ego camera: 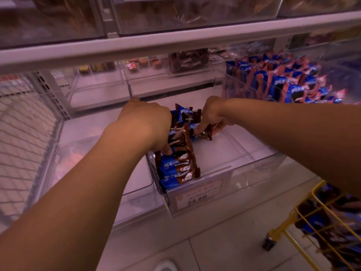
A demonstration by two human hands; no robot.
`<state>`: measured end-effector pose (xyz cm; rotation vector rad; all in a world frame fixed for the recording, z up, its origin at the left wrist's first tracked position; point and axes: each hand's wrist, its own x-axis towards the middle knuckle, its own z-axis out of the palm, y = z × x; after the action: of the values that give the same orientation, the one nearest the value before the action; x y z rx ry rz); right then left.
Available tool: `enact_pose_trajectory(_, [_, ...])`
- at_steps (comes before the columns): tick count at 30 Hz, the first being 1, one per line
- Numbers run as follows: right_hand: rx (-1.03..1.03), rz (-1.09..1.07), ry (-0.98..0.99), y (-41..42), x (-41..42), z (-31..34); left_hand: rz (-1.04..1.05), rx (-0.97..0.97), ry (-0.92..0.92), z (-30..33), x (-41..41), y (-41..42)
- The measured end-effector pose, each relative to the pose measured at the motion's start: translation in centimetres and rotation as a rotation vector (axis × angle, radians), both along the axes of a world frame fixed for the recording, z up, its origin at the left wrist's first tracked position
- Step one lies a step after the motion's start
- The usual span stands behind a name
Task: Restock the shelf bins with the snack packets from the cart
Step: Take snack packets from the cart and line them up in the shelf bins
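Store shelving faces us, our left hand and right hand gripping snack packets in a barely filled clear bin, more waiting in the cart.

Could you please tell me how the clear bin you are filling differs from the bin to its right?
The middle bin holds few blue-and-brown packets, along its left side; the right bin is heaped with blue-and-red packets. The middle one has much bare floor. Both are clear plastic.

Blue-brown snack packets stacked in clear bin, front-left
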<state>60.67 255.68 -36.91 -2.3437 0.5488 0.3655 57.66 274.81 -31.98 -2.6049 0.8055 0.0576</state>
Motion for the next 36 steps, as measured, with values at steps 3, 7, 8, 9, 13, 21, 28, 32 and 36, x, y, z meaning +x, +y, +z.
enact_pose_trajectory(3, [0.046,0.042,-0.051,-0.2,-0.4,-0.3,-0.006,-0.018,-0.004,-0.1,0.0,0.0])
enact_pose_trajectory(7, [-0.003,0.123,-0.073,-0.7,-0.3,-0.2,-0.007,-0.026,-0.003,-0.1,0.0,0.0])
enact_pose_trajectory(8, [-0.065,0.148,-0.062,-0.8,-0.3,0.0,-0.006,-0.029,0.001,-0.1,0.0,0.0])
enact_pose_trajectory(9, [-0.116,0.166,-0.042,-0.9,-0.2,0.2,-0.004,-0.031,0.006,-0.1,0.1,0.0])
enact_pose_trajectory(13, [-0.132,0.220,0.062,-1.5,-0.2,1.5,-0.005,-0.026,0.016,0.0,0.1,-0.1])
enact_pose_trajectory(21, [-0.140,0.174,-0.214,-0.5,0.7,0.3,0.011,-0.014,-0.037,-0.2,0.2,-0.2])
enact_pose_trajectory(28, [-0.386,0.408,-0.382,0.8,0.3,-1.1,0.011,-0.006,-0.032,-0.1,0.3,-0.3])
enact_pose_trajectory(32, [-0.418,0.427,-0.372,0.3,0.0,0.6,0.009,-0.016,-0.028,-0.1,0.2,-0.3])
enact_pose_trajectory(36, [0.223,0.473,-0.248,-1.1,-2.7,4.6,0.005,-0.153,-0.021,0.2,0.1,-0.3])
